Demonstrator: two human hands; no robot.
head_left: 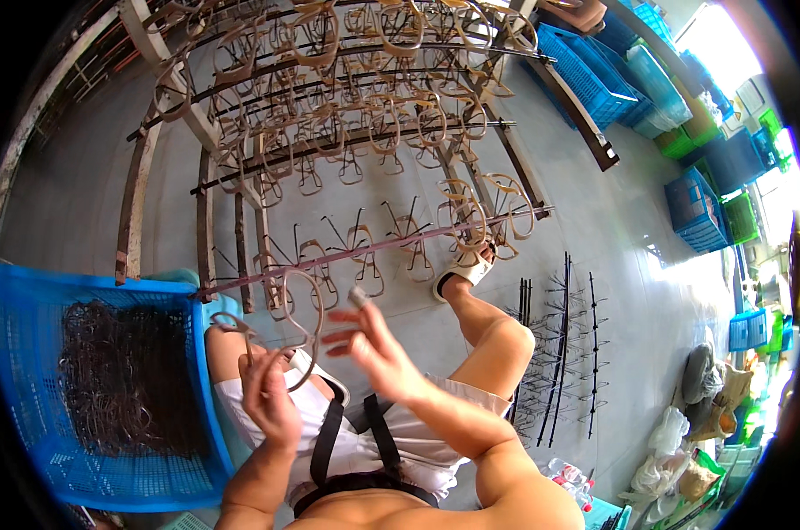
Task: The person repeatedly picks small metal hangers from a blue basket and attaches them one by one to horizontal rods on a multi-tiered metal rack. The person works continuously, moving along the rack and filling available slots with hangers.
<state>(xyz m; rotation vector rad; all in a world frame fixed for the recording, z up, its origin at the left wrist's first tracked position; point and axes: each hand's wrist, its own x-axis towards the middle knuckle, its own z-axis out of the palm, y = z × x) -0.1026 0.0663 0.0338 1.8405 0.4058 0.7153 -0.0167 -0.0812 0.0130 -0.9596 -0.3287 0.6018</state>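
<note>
My left hand [272,402] pinches a brownish eyeglass frame [317,340] by its lower part, holding it up in front of my lap. Just to its right, my right hand [381,353] is slightly blurred, its fingers spread apart with nothing between them. A pale cover [358,297] sits on one of its fingertips. Beyond both hands runs a pinkish rod [391,242], low on a rack, with several eyeglass frames [362,258] hanging from it on thin wire hooks.
The rack [139,190] ahead carries many more frames on higher rods. A blue crate [109,490] at my left contains a heap of dark, thin pieces [126,380]. Black hooked rods [559,353] lie on the floor at right. Blue crates [585,75] and bags [669,433] line the right side.
</note>
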